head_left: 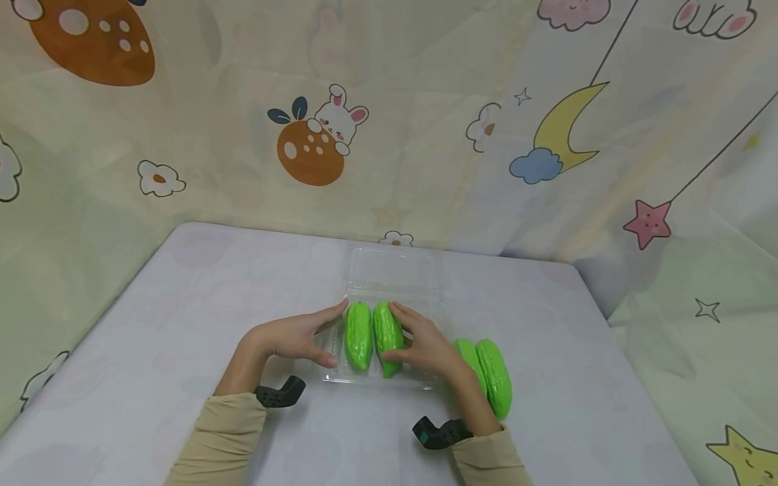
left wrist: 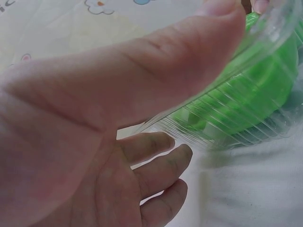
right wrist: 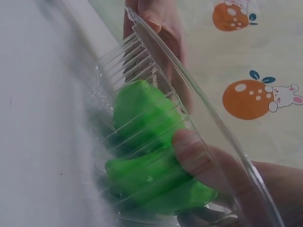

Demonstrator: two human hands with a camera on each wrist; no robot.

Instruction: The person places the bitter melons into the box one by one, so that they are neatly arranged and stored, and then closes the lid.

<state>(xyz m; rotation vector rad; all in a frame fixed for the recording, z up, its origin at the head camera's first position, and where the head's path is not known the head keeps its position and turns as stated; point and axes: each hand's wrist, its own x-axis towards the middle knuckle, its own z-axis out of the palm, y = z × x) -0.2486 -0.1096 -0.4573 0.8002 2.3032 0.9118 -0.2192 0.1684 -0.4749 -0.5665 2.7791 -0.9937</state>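
A clear plastic box point(head_left: 419, 382) lies with its lid folded back, holding two glossy green, ridged bitter melons: a left one point(head_left: 358, 336) and a right one point(head_left: 387, 335). My right hand point(head_left: 425, 343) grips the right melon inside the box, fingers toward its far end and thumb point(right wrist: 194, 153) near its tapered end. At the box's left side is my left hand point(head_left: 292, 339), its fingers loosely spread and its thumb point(left wrist: 189, 52) over the rim. Nothing is between the left hand's fingers and thumb.
Two more green bitter melons point(head_left: 495, 378) lie side by side to the right of the box, partly behind my right forearm. The clear lid point(head_left: 394, 270) extends toward the back of the white table point(head_left: 243, 263). A cartoon-print curtain point(head_left: 413, 135) hangs behind the table.
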